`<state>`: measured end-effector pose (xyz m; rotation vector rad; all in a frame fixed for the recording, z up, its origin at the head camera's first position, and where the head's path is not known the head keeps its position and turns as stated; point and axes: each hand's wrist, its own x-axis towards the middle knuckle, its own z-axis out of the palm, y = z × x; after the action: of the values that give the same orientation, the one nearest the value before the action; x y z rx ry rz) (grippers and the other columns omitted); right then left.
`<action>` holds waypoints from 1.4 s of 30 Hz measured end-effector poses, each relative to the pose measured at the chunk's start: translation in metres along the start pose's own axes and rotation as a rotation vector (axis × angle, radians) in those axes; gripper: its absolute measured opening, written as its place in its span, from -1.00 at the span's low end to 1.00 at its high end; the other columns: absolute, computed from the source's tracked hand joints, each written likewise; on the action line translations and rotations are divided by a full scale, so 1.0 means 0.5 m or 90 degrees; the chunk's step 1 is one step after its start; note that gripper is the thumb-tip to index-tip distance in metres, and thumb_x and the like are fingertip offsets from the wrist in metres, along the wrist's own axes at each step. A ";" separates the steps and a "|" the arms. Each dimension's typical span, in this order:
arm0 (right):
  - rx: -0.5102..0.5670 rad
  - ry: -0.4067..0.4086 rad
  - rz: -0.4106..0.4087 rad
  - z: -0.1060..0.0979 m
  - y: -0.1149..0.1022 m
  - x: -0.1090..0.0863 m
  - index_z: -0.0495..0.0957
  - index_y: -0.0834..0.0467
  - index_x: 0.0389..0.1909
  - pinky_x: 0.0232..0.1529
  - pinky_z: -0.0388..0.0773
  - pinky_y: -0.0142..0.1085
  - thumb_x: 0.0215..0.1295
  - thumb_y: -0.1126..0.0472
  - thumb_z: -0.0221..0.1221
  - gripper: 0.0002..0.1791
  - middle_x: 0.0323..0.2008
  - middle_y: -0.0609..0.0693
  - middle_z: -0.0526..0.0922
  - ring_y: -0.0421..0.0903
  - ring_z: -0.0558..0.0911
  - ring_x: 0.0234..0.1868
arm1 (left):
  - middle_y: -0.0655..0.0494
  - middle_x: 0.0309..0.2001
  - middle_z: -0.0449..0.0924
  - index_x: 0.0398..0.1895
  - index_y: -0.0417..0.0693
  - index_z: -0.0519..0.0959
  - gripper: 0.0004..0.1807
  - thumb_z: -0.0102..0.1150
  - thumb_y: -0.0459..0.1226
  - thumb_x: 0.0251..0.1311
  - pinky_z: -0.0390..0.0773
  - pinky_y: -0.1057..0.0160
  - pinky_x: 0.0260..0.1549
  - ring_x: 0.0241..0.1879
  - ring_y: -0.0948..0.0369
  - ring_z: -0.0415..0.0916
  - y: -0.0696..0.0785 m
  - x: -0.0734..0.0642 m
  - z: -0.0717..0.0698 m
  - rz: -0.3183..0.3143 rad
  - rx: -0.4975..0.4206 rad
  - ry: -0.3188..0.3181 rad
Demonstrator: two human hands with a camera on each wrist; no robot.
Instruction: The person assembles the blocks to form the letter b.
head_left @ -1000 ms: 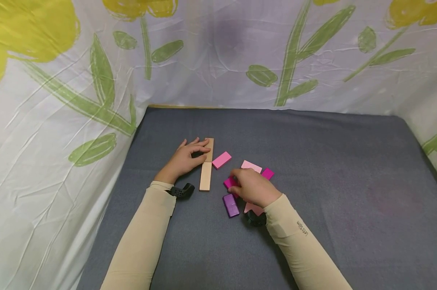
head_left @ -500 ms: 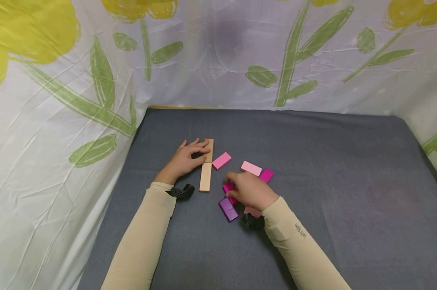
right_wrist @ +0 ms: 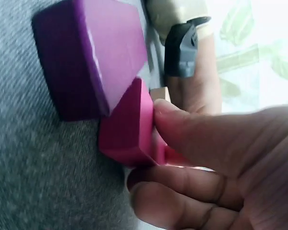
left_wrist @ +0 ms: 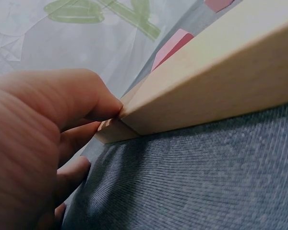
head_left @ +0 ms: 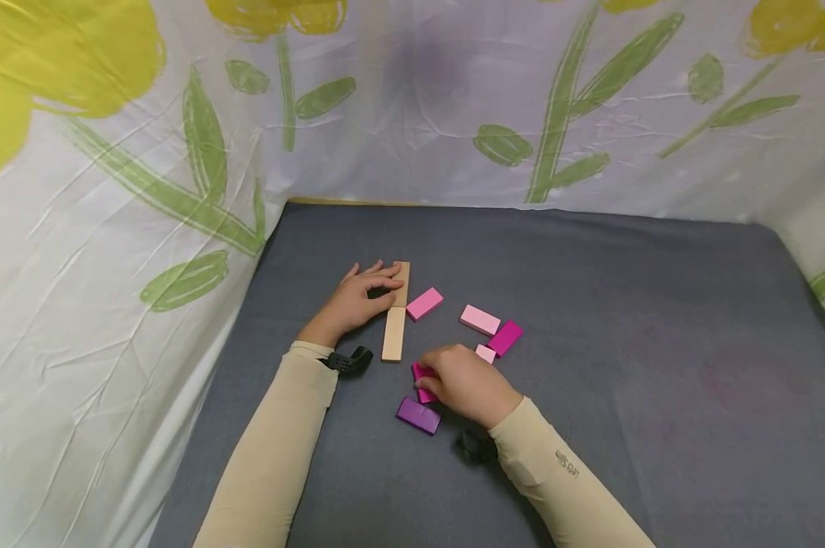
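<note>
Two plain wooden blocks lie end to end, a near one (head_left: 393, 335) and a far one (head_left: 402, 274). My left hand (head_left: 352, 306) rests at the far one, its fingers extended and the tips touching its left edge and top; the left wrist view shows the touch close to the joint between both blocks (left_wrist: 211, 81). Between thumb and fingers, my right hand (head_left: 473, 387) pinches a magenta block (head_left: 423, 382). Against that block's near end sits a purple block (head_left: 418, 416), large in the right wrist view. The right hand partly covers a pale pink block (head_left: 485, 353).
A pink block (head_left: 424, 304) lies slantwise by the wooden row's joint. Farther right are a light pink block (head_left: 480, 320) and a second magenta block (head_left: 505, 338), meeting at a corner. Grey cloth (head_left: 632, 365) covers the table, and a flower-painted sheet (head_left: 440, 114) hangs behind.
My right hand has drawn the magenta block toward me and slightly left. The purple block has been pushed nearer and turned. More of the pale pink block shows. The left hand stays put.
</note>
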<state>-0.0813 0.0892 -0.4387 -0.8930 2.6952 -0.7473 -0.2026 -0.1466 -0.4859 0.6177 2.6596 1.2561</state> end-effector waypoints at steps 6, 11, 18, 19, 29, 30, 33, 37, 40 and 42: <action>-0.023 -0.029 -0.023 -0.003 -0.008 -0.004 0.65 0.09 -0.39 -0.45 0.40 -0.36 0.30 0.19 0.45 -0.84 -0.58 -0.16 0.47 -0.22 0.42 -0.50 | 0.06 0.51 0.41 0.25 -0.12 0.70 -0.61 0.28 -0.24 0.40 -0.35 -0.10 0.65 0.62 -0.02 0.13 0.003 0.001 0.001 -0.001 0.002 0.000; -0.060 -0.061 -0.050 -0.008 -0.012 -0.009 0.74 0.19 -0.17 -0.36 0.54 -0.33 0.27 0.15 0.47 -0.77 -0.42 -0.04 0.66 -0.20 0.50 -0.43 | 0.06 0.50 0.42 0.24 -0.12 0.70 -0.61 0.29 -0.25 0.40 -0.35 -0.08 0.65 0.62 -0.01 0.14 0.004 0.001 0.002 -0.003 -0.003 0.003; -0.095 -0.088 -0.064 -0.007 -0.022 -0.014 0.72 0.27 0.14 -0.24 0.65 -0.33 0.31 0.22 0.43 -0.59 -0.13 0.10 0.77 -0.13 0.66 -0.27 | 0.08 0.51 0.41 0.24 -0.11 0.70 -0.61 0.29 -0.24 0.40 -0.35 -0.07 0.65 0.62 0.01 0.13 0.004 0.000 0.002 -0.007 -0.002 0.003; -0.098 -0.088 -0.066 -0.006 -0.023 -0.014 0.72 0.27 0.15 -0.22 0.67 -0.32 0.31 0.23 0.43 -0.59 -0.12 0.11 0.77 -0.12 0.68 -0.25 | 0.08 0.51 0.41 0.24 -0.11 0.70 -0.61 0.29 -0.24 0.40 -0.35 -0.08 0.65 0.62 0.00 0.13 0.005 -0.001 0.002 -0.007 -0.001 0.003; -0.110 -0.068 -0.105 0.007 -0.033 -0.013 0.77 0.22 0.02 -0.19 0.71 -0.25 0.31 0.21 0.44 -0.70 -0.25 0.05 0.74 -0.12 0.69 -0.30 | 0.08 0.51 0.40 0.25 -0.11 0.70 -0.61 0.28 -0.24 0.41 -0.36 -0.08 0.65 0.63 0.01 0.12 0.005 -0.002 0.002 -0.011 -0.007 0.002; -0.109 -0.065 -0.108 0.007 -0.033 -0.013 0.77 0.22 0.01 -0.19 0.71 -0.24 0.31 0.22 0.44 -0.70 -0.27 0.04 0.74 -0.13 0.68 -0.31 | 0.07 0.52 0.40 0.25 -0.11 0.70 -0.61 0.28 -0.24 0.41 -0.36 -0.09 0.65 0.63 0.00 0.12 0.004 -0.002 0.002 -0.010 -0.006 0.002; -0.104 -0.057 -0.117 0.012 -0.034 -0.012 0.77 0.23 0.00 -0.19 0.71 -0.25 0.30 0.23 0.44 -0.71 -0.30 0.02 0.72 -0.15 0.65 -0.34 | 0.06 0.52 0.40 0.25 -0.12 0.70 -0.61 0.28 -0.24 0.41 -0.37 -0.09 0.65 0.63 -0.01 0.12 0.002 -0.002 0.002 -0.006 -0.005 0.002; -0.102 -0.049 -0.131 0.020 -0.035 -0.010 0.77 0.22 -0.01 -0.22 0.70 -0.27 0.31 0.23 0.43 -0.73 -0.32 0.00 0.70 -0.17 0.61 -0.36 | 0.06 0.51 0.40 0.24 -0.12 0.70 -0.62 0.28 -0.25 0.41 -0.36 -0.09 0.65 0.62 -0.01 0.12 0.002 -0.002 0.001 -0.005 -0.005 0.001; -0.102 -0.039 -0.141 0.026 -0.038 -0.009 0.77 0.23 0.01 -0.18 0.71 -0.25 0.31 0.23 0.42 -0.71 -0.29 0.00 0.71 -0.16 0.64 -0.34 | 0.07 0.51 0.41 0.23 -0.13 0.71 -0.63 0.29 -0.26 0.40 -0.35 -0.08 0.65 0.62 0.00 0.13 0.005 -0.002 -0.001 -0.008 -0.006 0.000; -0.098 -0.033 -0.146 0.030 -0.039 -0.008 0.76 0.24 0.02 -0.17 0.71 -0.24 0.32 0.24 0.41 -0.71 -0.28 0.00 0.71 -0.15 0.65 -0.32 | 0.07 0.51 0.41 0.22 -0.13 0.71 -0.63 0.28 -0.26 0.40 -0.35 -0.07 0.65 0.62 0.01 0.13 0.006 -0.002 -0.002 -0.009 -0.006 -0.001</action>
<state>-0.0634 0.0722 -0.4411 -1.2563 2.6627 -0.5538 -0.2013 -0.1459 -0.4831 0.5969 2.6497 1.2637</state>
